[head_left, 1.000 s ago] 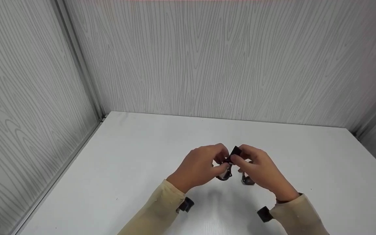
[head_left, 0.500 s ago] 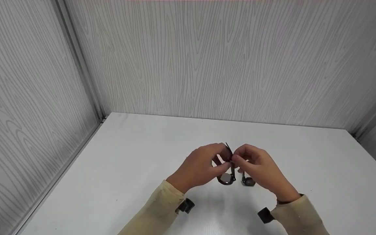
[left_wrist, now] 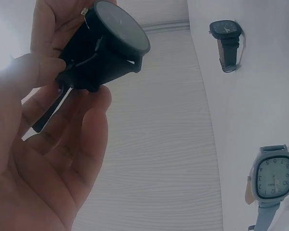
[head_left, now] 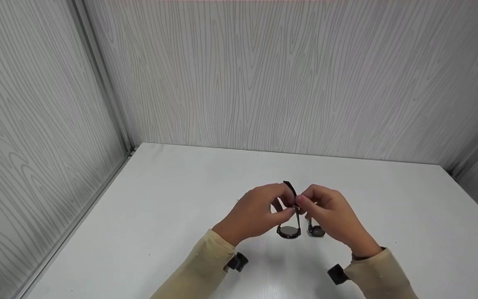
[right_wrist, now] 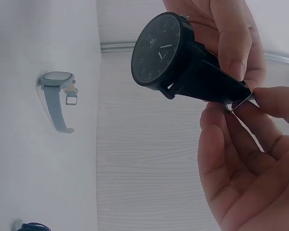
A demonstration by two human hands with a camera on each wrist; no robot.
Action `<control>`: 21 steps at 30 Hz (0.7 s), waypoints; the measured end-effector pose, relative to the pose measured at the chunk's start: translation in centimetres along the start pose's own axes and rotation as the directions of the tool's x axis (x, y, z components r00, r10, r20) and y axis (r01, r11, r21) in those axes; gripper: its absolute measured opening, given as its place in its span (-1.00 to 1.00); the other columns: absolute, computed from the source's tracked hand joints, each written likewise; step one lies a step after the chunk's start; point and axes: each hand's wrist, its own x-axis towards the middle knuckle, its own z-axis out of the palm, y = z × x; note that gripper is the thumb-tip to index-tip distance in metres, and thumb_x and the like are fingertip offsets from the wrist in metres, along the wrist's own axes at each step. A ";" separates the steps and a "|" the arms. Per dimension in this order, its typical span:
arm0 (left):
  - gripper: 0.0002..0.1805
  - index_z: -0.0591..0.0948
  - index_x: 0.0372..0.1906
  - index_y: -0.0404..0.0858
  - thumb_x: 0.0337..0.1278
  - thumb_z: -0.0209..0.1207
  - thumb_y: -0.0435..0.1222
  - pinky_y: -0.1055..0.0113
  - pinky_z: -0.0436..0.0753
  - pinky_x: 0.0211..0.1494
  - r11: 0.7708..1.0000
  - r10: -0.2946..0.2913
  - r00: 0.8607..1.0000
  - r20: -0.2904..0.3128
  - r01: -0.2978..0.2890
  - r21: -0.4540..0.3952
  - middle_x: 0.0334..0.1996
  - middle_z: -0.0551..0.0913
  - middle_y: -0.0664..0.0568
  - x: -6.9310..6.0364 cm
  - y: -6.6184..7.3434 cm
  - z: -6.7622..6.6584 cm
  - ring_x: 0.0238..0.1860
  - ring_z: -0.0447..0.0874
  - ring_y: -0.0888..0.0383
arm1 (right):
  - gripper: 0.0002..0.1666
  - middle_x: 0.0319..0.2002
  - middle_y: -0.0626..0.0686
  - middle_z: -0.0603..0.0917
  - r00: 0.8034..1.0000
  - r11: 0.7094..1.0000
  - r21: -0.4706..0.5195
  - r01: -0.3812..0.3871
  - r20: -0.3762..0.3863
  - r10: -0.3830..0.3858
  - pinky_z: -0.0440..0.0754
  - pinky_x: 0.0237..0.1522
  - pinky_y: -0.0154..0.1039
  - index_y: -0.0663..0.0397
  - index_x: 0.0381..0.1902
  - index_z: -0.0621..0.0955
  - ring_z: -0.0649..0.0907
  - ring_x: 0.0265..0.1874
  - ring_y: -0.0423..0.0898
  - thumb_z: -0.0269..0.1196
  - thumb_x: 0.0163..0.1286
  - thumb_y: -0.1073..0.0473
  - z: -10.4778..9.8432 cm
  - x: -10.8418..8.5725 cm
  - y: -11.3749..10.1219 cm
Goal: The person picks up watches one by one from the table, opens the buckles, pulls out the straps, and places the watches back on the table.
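Note:
Between both hands hangs a black wristwatch (head_left: 289,232), raised off the table with its case lowest in the head view. Its round black dial (right_wrist: 156,50) shows in the right wrist view. My left hand (head_left: 255,211) pinches the strap between thumb and fingers. From the other side, my right hand (head_left: 333,214) pinches the strap near the metal buckle (right_wrist: 238,103). One strap end (head_left: 290,187) sticks up between the hands. Fingers hide part of the buckle, so whether the strap is threaded through it I cannot tell.
A dark watch (head_left: 316,231) lies on the white table (head_left: 189,178) by my right hand. A grey-blue watch (left_wrist: 273,178) with a squarish face also rests there, mostly behind my left hand in the head view. Wood-grain panels (head_left: 255,74) surround the table.
The strap end between the hands has swung from the right side toward the left. The watch case has turned and now hangs slightly lower. Both hands have barely moved.

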 end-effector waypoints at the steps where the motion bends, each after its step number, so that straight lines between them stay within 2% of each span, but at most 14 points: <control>1: -0.92 0.63 -0.13 -0.09 0.36 0.29 -0.26 0.49 0.62 -0.10 1.000 -0.003 1.000 -0.002 0.003 0.000 -0.22 0.66 0.25 0.0 0.0 0.0 -0.22 0.65 0.35 | -0.79 -0.34 0.04 0.71 1.000 1.000 0.004 0.002 0.004 -0.002 0.70 -0.32 -0.20 0.12 -0.29 0.67 0.66 -0.39 -0.06 0.27 0.55 0.13 0.0 0.0 0.1; 8: -0.90 0.67 -0.10 -0.11 0.36 0.30 -0.24 0.50 0.63 -0.10 1.000 -0.017 1.000 -0.014 0.017 -0.021 -0.19 0.69 0.24 0.3 0.0 0.2 -0.22 0.65 0.39 | -0.82 -0.27 0.09 0.70 1.000 0.999 0.035 -0.004 0.005 0.004 0.66 -0.30 -0.24 0.15 -0.14 0.64 0.68 -0.30 -0.06 0.28 0.54 0.12 -0.4 0.0 0.3; 14: -0.90 0.66 -0.10 -0.10 0.37 0.29 -0.22 0.47 0.64 -0.13 0.998 -0.051 0.999 0.001 0.051 -0.038 -0.19 0.69 0.26 0.4 0.0 0.2 -0.22 0.65 0.38 | -0.71 -0.15 0.05 0.74 0.999 1.000 -0.007 -0.026 0.019 0.026 0.71 -0.22 -0.18 0.11 0.09 0.68 0.73 -0.19 -0.08 0.27 0.55 0.09 -0.5 -0.2 0.3; 21: -0.94 0.65 -0.14 -0.07 0.37 0.24 -0.27 0.41 0.65 -0.14 0.996 -0.071 0.997 0.023 0.072 -0.044 -0.21 0.65 0.25 0.1 0.2 -0.3 -0.19 0.63 0.33 | -0.73 -0.12 0.01 0.75 0.998 1.000 0.006 -0.013 0.054 0.013 0.69 -0.24 -0.19 0.06 0.09 0.70 0.69 -0.17 -0.06 0.24 0.57 0.08 -0.1 0.0 0.5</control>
